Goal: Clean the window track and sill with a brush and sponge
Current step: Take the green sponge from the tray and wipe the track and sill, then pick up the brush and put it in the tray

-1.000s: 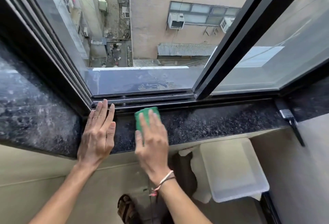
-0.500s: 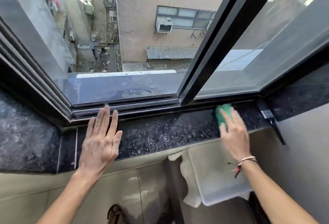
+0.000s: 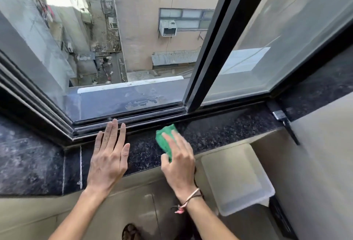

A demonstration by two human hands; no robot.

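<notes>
A green sponge [image 3: 165,138] lies flat on the dark speckled stone sill [image 3: 225,131], pressed down under the fingers of my right hand [image 3: 177,161]. My left hand [image 3: 109,154] rests flat on the sill to the left, fingers together, its fingertips reaching the black window track [image 3: 145,118]. A brush [image 3: 285,123] with a dark handle lies at the sill's right end, its handle hanging over the front edge.
The left window pane is slid open above the track, with a black frame post [image 3: 210,52] in the middle. A white plastic tub [image 3: 236,178] stands on the floor below the sill at the right. A sandalled foot [image 3: 131,232] shows at the bottom.
My right hand has swept the sponge back to the left along the sill, from near the brush to the middle. My left hand has stayed flat in place.
</notes>
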